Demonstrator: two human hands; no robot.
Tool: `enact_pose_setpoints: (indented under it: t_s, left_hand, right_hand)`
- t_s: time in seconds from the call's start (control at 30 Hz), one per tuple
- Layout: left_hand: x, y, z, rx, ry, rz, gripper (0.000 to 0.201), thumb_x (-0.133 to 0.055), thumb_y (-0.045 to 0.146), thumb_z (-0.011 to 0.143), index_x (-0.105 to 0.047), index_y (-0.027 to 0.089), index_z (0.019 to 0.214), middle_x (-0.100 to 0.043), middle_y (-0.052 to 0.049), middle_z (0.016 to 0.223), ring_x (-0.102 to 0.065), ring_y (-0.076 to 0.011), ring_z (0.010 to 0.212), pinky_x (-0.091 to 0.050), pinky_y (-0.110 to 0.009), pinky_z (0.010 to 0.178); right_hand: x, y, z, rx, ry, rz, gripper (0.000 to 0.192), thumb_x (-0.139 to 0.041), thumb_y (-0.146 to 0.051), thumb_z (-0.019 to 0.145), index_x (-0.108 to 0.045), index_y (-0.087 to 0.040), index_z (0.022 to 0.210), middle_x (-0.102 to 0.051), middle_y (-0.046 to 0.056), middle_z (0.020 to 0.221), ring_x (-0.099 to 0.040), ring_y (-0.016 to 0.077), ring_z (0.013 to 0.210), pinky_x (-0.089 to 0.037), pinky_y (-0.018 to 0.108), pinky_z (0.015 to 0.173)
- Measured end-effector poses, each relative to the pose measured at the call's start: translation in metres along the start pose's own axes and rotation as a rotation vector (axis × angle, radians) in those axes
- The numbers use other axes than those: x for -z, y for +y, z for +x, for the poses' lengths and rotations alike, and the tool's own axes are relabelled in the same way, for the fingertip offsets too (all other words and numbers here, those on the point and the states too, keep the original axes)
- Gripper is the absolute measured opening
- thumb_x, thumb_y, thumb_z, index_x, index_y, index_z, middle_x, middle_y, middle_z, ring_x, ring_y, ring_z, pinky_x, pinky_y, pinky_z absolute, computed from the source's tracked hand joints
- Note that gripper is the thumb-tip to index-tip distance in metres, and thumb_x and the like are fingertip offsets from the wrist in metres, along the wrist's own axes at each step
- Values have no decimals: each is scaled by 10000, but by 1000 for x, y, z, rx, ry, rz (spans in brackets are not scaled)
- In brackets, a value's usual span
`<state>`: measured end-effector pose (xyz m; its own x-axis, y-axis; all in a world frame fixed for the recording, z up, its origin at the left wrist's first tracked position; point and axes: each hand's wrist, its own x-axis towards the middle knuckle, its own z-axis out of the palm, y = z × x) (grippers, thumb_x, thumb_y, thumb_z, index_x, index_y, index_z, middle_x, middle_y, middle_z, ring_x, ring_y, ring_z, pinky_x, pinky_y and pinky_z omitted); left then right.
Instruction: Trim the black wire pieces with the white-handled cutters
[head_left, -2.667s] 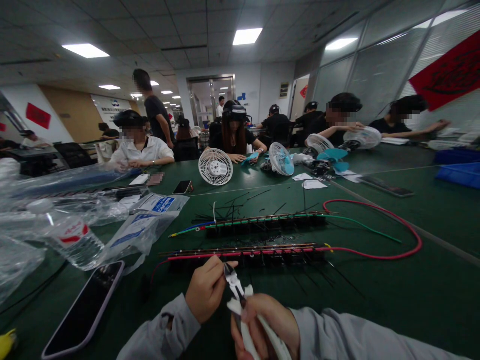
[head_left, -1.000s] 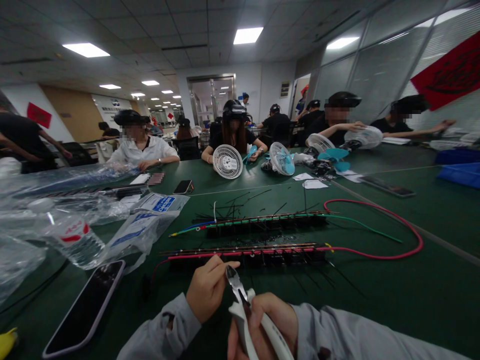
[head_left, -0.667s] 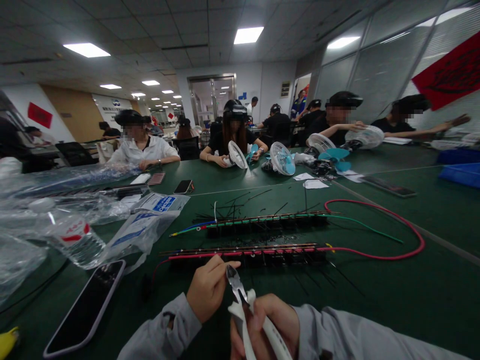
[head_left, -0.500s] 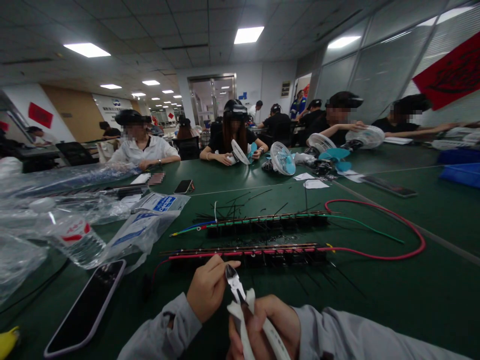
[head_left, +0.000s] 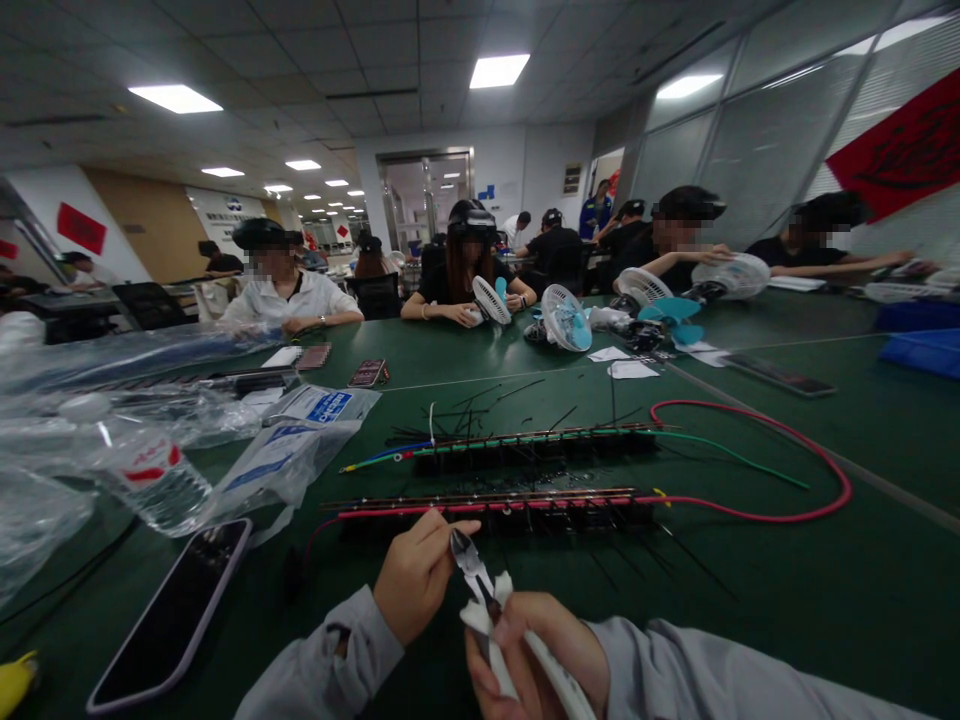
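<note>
My right hand is wrapped round the white handles of a pair of diagonal cutters. Their dark jaws point up and left, at the fingertips of my left hand. That hand is closed with its index finger stretched to the right; whatever its curled fingers hold is hidden. Just beyond lies the nearer black strip with a thick red cable along it. Thin black cable-tie tails stick out around it. Behind it, a second similar strip carries a green wire.
A phone, a water bottle and plastic bags lie on the left. The red cable loops out to the right. Across the green table, people work among fan parts; blue bins stand far right.
My right hand and the cutter handles have shifted slightly right, with the jaws staying by my left fingers. Across the table, a person's fan head moved slightly right and a phone screen lit up.
</note>
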<state>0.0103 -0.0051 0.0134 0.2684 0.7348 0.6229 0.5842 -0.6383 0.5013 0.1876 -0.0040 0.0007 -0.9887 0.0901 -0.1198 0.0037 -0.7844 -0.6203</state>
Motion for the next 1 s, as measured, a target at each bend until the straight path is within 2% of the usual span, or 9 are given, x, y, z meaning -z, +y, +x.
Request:
enact_pose_setpoints:
  t_s: [0.4, 0.6, 0.73, 0.83, 0.9, 1.0]
  left_hand:
    - [1, -1, -1, -26, 16, 37, 359, -352, 136, 903, -578, 152, 1182, -543, -52, 744, -536, -133, 643, -443, -230, 556]
    - [1, 0, -2, 3, 11, 9, 355, -343, 142, 908, -576, 155, 1175, -524, -50, 747, -527, -133, 639, -434, -231, 551]
    - [-1, 3, -3, 71, 27, -31, 346, -343, 153, 911, -593, 163, 1151, -509, -57, 794, -534, -128, 646, -440, -239, 571]
    - [-1, 7, -4, 154, 44, -83, 337, -342, 183, 921, -605, 174, 1132, -508, -64, 867, -520, -95, 581, -442, -236, 565]
    - [-2, 11, -5, 202, 45, -130, 324, -357, 214, 926, -612, 176, 1122, -521, -49, 836, -502, -81, 532, -442, -238, 569]
    - [-2, 16, -6, 301, 57, -243, 322, -372, 269, 928, -621, 166, 1103, -495, 4, 655, -490, -91, 485, -421, -230, 524]
  right_hand:
    - [1, 5, 1, -19, 119, -34, 339, -348, -423, 614, -513, -131, 653, -465, 23, 448, -437, 105, 367, -261, 216, 371]
    - [9, 9, 2, 26, 41, 25, 366, -339, -415, 645, -539, -110, 678, -518, 53, 493, -482, 124, 416, -300, 230, 422]
    - [8, 10, 4, 55, -42, 62, 453, -353, -440, 593, -588, -67, 697, -596, 118, 624, -555, 166, 549, -346, 261, 526]
    - [4, 10, 5, 105, -45, 22, 553, -325, -465, 573, -621, -14, 696, -592, 139, 633, -567, 188, 630, -352, 268, 584]
    - [1, 10, 5, 125, -28, 0, 560, -310, -459, 558, -620, -7, 670, -582, 137, 606, -551, 170, 571, -326, 250, 519]
    - [0, 10, 4, 117, -8, -45, 518, -295, -441, 533, -596, -33, 639, -547, 107, 526, -458, 119, 408, -221, 234, 383]
